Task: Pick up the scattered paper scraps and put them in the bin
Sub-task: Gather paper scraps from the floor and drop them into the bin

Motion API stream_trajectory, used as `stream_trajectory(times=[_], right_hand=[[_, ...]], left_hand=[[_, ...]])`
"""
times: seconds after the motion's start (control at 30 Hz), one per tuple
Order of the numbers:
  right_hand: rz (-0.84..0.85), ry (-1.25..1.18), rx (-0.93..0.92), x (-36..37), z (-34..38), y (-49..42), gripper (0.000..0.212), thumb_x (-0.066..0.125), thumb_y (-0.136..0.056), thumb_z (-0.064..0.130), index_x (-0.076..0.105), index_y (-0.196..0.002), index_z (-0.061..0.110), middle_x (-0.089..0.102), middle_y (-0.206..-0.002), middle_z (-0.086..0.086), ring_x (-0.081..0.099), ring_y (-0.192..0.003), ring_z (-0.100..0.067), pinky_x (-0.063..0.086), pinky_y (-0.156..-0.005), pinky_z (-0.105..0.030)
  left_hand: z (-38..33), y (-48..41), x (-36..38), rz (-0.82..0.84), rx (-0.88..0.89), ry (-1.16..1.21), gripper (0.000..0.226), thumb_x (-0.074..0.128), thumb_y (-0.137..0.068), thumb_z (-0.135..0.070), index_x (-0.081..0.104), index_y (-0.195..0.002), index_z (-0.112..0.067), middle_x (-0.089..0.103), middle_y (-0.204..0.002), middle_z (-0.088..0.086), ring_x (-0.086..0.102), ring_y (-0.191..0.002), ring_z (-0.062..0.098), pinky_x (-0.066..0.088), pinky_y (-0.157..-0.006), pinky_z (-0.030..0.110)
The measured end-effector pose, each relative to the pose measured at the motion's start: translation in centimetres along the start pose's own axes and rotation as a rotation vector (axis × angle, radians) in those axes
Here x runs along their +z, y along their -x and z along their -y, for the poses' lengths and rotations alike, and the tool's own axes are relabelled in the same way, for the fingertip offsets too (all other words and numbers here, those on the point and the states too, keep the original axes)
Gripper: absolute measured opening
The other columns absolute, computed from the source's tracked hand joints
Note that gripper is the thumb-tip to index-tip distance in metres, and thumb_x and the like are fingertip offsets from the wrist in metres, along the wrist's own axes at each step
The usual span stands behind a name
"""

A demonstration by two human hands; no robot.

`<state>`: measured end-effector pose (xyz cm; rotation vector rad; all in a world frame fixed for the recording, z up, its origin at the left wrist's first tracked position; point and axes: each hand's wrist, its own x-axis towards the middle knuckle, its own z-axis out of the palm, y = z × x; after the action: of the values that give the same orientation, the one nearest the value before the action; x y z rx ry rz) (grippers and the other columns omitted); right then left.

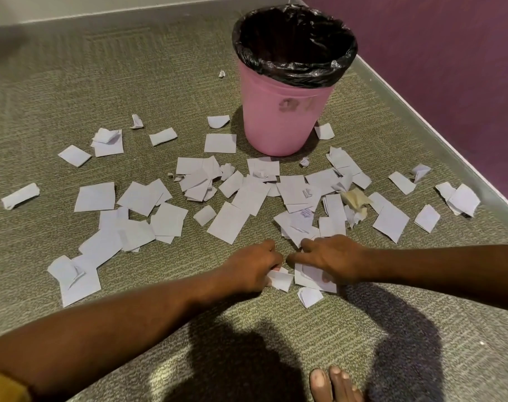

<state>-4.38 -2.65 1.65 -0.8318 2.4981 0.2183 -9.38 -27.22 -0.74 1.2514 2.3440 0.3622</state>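
Bare toes [334, 384] at bottom edge. Left hand [252, 268] pinching paper scrap [281, 279]; right hand [331, 261] on neighbouring scrap [310, 278], grip unclear. Pink bin [284, 120] upper centre; carpet [73, 82] littered, task likely barely begun.

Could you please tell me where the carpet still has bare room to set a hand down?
Bare carpet lies left of the pink bin toward the white wall, bar one crumpled scrap, and nearer the person than the left hand and right hand. Between bin and hands the paper scraps are crowded.
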Motion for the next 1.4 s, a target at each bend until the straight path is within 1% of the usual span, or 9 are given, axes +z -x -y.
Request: stream_trajectory(times=[0.23,0.37,0.47,0.6,0.77,0.93,1.17,1.3,1.4], right_hand=[[-0.117,0.014,-0.065,0.7,-0.1,0.1,0.064,0.083,-0.083,0.012,0.05,-0.138,0.019,0.053,-0.122,-0.007,0.047,-0.086,-0.015,0.045,-0.052,-0.029],[-0.118,0.0,-0.046,0.9,-0.4,-0.4,0.038,0.075,-0.09,0.018,0.058,-0.123,0.021,0.06,-0.114,-0.001,0.06,-0.096,-0.021,0.043,-0.055,-0.032],[0.003,-0.217,0.072,-1.1,-0.8,-0.2,0.038,0.074,-0.093,0.017,0.063,-0.129,0.024,0.07,-0.118,0.001,0.066,-0.105,-0.02,0.042,-0.067,-0.032],[0.068,-0.608,0.165,-3.5,-2.4,-0.7,0.05,0.087,-0.087,0.026,0.068,-0.133,0.026,0.062,-0.083,0.007,0.054,-0.071,-0.004,0.035,-0.061,-0.032],[-0.124,-0.988,0.313,-8.1,-4.8,-1.0,0.026,0.091,-0.086,0.022,0.077,-0.106,0.012,0.065,-0.074,0.004,0.062,-0.065,-0.008,0.055,-0.065,-0.035],[-0.356,-1.41,0.437,-15.0,-6.6,-0.9,0.023,0.08,-0.094,0.013,0.075,-0.116,0.009,0.08,-0.11,-0.016,0.075,-0.086,-0.029,0.066,-0.076,-0.046],[-0.734,-1.618,0.444,-26.1,-9.7,0.3,0.03,0.079,-0.096,0.016,0.073,-0.124,0.009,0.082,-0.113,-0.007,0.078,-0.093,-0.021,0.063,-0.067,-0.029],[-0.911,-1.677,0.468,-29.3,-11.9,-0.3,0.028,0.079,-0.095,0.015,0.074,-0.122,0.01,0.082,-0.115,-0.008,0.077,-0.093,-0.02,0.061,-0.067,-0.03],[-0.964,-1.793,0.551,-30.4,-13.5,-1.6,0.023,0.074,-0.098,0.01,0.073,-0.121,0.005,0.081,-0.104,-0.009,0.075,-0.08,-0.017,0.061,-0.063,-0.027]], left_hand=[[0.4,0.3,-0.5,-0.036,0.008,0.005,0.019,0.078,-0.089,-0.021,0.062,-0.098,-0.019,0.054,-0.103,-0.001,0.055,-0.085,0.02,0.038,-0.065,0.032],[0.8,0.4,-0.9,-0.058,-0.02,0.053,0.021,0.08,-0.087,-0.022,0.06,-0.093,-0.024,0.059,-0.098,-0.005,0.058,-0.087,0.018,0.051,-0.071,0.035],[1.3,0.4,-1.3,-0.042,-0.063,0.208,0.021,0.081,-0.086,-0.018,0.06,-0.089,-0.023,0.066,-0.09,-0.007,0.062,-0.076,0.014,0.051,-0.065,0.033],[1.9,0.0,-2.7,-0.032,-0.189,0.459,0.027,0.085,-0.082,-0.012,0.061,-0.089,-0.02,0.071,-0.079,-0.004,0.066,-0.064,0.015,0.055,-0.062,0.044],[2.9,-1.5,-7.1,-0.153,-0.314,0.693,0.032,0.091,-0.08,-0.022,0.066,-0.098,-0.013,0.066,-0.088,0.001,0.059,-0.075,0.016,0.043,-0.064,0.03],[2.2,-3.2,-15.1,-0.331,-0.423,1.117,0.028,0.079,-0.094,-0.009,0.063,-0.117,-0.004,0.07,-0.086,0.012,0.058,-0.055,0.013,0.052,-0.049,0.024],[1.1,-6.1,-26.4,-0.508,-0.356,1.337,0.026,0.065,-0.101,-0.002,0.065,-0.127,-0.005,0.065,-0.087,0.013,0.052,-0.05,0.006,0.044,-0.041,0.017],[0.1,-7.5,-31.6,-0.541,-0.312,1.375,0.011,0.058,-0.105,-0.002,0.065,-0.111,-0.006,0.06,-0.073,0.006,0.049,-0.053,0.007,0.042,-0.044,0.017],[0.0,-8.8,-33.7,-0.473,-0.389,1.388,0.024,0.045,-0.108,0.001,0.062,-0.095,-0.009,0.053,-0.06,0.001,0.043,-0.05,0.006,0.039,-0.044,0.013]])
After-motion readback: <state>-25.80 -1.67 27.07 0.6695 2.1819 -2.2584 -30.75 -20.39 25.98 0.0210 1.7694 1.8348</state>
